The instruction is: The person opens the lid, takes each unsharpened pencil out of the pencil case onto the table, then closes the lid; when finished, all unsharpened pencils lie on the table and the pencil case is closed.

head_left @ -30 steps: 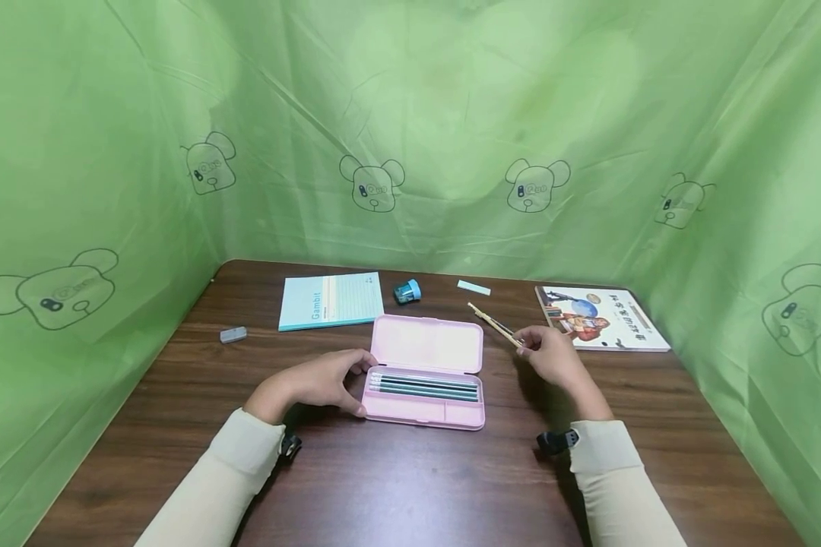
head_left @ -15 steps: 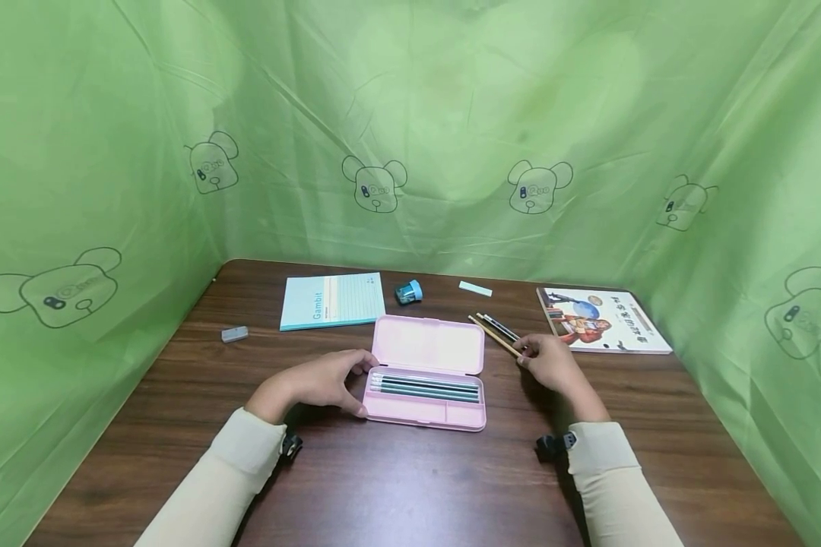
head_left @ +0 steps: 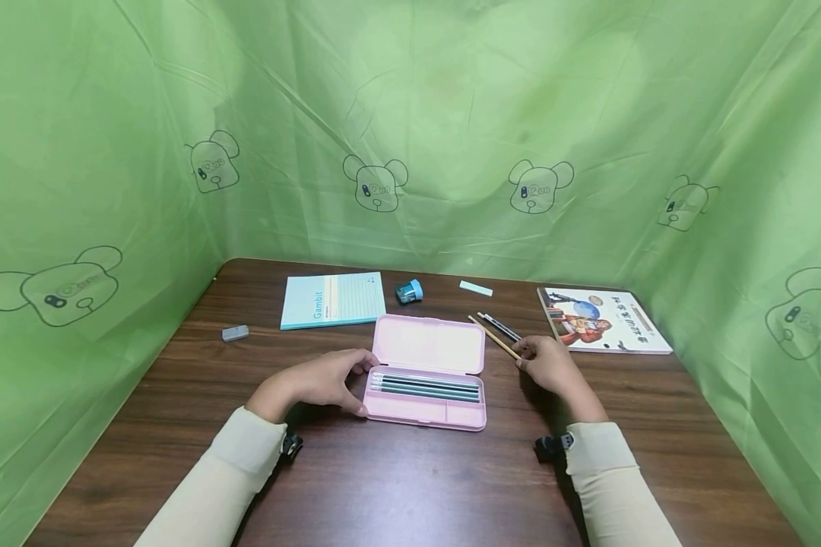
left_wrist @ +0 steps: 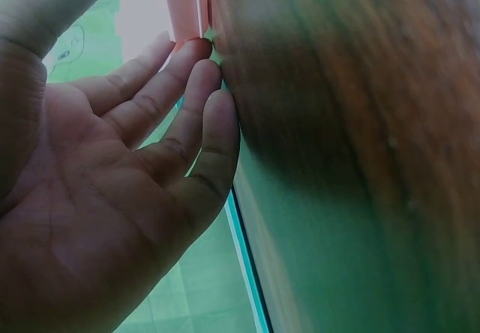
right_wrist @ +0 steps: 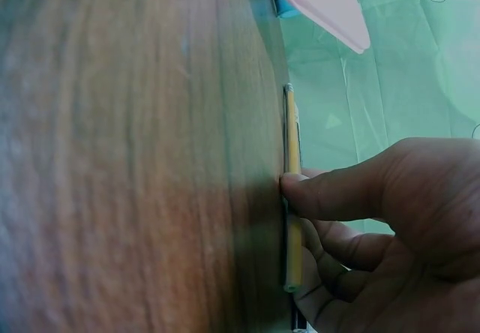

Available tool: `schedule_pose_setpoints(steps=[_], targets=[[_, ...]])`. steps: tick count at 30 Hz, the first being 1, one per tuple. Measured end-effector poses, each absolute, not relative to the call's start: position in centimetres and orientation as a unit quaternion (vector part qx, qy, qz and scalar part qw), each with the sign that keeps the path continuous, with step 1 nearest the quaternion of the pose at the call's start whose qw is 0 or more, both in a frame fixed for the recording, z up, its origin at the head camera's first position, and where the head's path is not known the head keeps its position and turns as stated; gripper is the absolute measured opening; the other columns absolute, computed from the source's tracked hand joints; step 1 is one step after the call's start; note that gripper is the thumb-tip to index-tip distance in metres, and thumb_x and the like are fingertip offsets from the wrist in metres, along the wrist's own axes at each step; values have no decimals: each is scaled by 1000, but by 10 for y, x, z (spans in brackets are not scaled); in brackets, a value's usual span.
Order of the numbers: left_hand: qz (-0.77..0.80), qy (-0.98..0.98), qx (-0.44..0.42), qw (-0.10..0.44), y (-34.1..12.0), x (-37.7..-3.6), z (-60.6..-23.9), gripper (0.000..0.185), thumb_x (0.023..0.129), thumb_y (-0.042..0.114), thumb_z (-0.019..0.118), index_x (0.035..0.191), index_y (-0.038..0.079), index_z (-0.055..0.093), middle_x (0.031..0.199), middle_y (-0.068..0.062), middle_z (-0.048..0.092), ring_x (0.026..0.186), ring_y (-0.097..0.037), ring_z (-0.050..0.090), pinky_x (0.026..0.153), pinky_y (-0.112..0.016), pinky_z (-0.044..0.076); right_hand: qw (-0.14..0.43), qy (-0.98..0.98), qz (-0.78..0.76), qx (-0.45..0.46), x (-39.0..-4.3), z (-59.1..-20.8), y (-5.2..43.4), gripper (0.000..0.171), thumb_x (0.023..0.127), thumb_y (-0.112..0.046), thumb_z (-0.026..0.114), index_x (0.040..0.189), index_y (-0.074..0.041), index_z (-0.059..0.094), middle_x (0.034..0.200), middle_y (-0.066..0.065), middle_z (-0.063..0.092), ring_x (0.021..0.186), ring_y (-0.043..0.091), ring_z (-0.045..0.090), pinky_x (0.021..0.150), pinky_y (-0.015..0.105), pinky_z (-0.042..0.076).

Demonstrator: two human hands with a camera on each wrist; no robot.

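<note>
A pink pencil case [head_left: 404, 412] lies with its lid raised, several dark green and black pencils [head_left: 424, 387] side by side in its long compartment. My left hand [head_left: 321, 380] holds its left end, thumb at the front corner and fingers by the hinge; in the left wrist view the fingertips [left_wrist: 196, 48] meet the pink end. To the right of the case, my right hand [head_left: 550, 363] pinches a yellow pencil [right_wrist: 292, 142] close over the table. Dark pencils [head_left: 501, 327] lie right beside it, their near ends hidden by the fingers.
Behind the case are a light-blue notebook [head_left: 328, 300], a blue pencil sharpener [head_left: 408, 292] and a pale strip-like piece [head_left: 476, 289]. A grey eraser [head_left: 236, 333] lies at the left, a picture book [head_left: 605, 320] at the right. Green curtains [head_left: 451, 220] enclose the wooden table [head_left: 410, 486].
The pencils under my right hand, earlier overlapping, now lie spread apart, with the yellow one separate from the dark ones. My right hand has lowered slightly. The left hand stays on the case.
</note>
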State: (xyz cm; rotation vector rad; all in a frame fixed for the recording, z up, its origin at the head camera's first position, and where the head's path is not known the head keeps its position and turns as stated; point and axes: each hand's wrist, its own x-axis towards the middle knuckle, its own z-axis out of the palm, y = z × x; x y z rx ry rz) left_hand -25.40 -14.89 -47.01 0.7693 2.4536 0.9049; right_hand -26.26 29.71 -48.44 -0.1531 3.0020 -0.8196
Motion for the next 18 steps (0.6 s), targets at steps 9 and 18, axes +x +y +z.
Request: schedule_pose_setpoints(steps=[9,18], targets=[[326,880,272,212,-149,-253,-468,77,80,29,103,143,12,62,136,-7,68,131,-27,62,120,-54,49,16,963,-264,-53,-263,-482,297,19,96,0,79,115,2,79,96,16,81,89,29,73,83,47,57],[325,880,273,213,-149,-251,-466,77,80,29,103,143,11,62,135,-7,68,130,-28,62,120,-55,49,0,953,-286,-104,-248,-447,266,29,101,-9,80,129,-3,78,101,10,79,92,23,70,81,41,57]])
